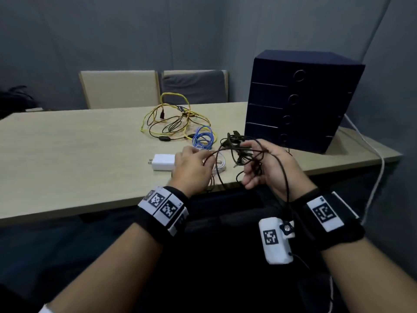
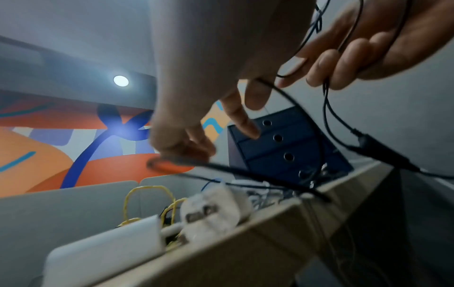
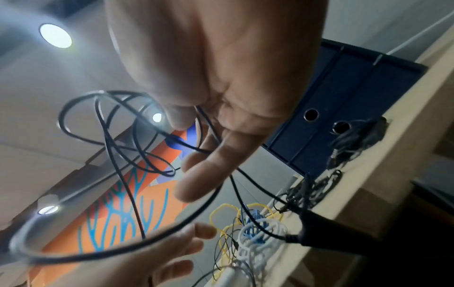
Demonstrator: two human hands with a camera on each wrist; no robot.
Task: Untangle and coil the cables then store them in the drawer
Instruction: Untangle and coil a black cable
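Note:
A tangled black cable hangs in loops between both hands above the table's near edge. My right hand holds a bunch of its loops between thumb and fingers; one strand trails down past the wrist. My left hand pinches a single strand at the left side of the tangle. A thick black inline connector dangles from the cable. The dark blue drawer unit stands at the back right with all its drawers closed.
On the table lie a yellow cable tangled with a thin black one, a blue cable, a white cable and a white charger. A black adapter sits by the drawer unit. Two chairs stand behind.

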